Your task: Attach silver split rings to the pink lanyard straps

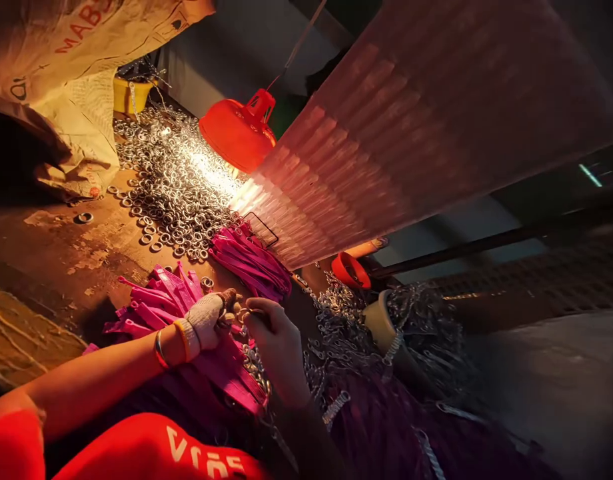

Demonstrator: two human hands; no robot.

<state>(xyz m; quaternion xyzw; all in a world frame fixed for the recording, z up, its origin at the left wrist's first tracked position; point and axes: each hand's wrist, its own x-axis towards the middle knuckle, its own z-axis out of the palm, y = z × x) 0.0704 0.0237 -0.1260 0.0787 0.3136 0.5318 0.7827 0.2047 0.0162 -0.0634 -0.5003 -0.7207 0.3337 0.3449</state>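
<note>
My left hand (pixel 206 321), in a pale fabric glove with coloured bands at the wrist, is closed at the fingertips around small metal pieces. Against it, my right hand (pixel 281 347) is bare and pinches a metal ring (pixel 243 313). The exact make of the pieces between the fingers is partly hidden. A string of linked metal rings (pixel 254 365) hangs below the fingers. Magenta straps (pixel 159 300) lie in a bundle behind and under my left hand, and more straps (pixel 231 380) spread under the wrists.
A large heap of metal rings (pixel 171 180) lies under a red lamp (pixel 236 130). Another magenta bundle (pixel 254 263) sits beside a hanging translucent sheet (pixel 346 160). Chains spill around a pale tub (pixel 379 323) and a red bowl (pixel 350 270). A printed sack (pixel 81 80) hangs at upper left.
</note>
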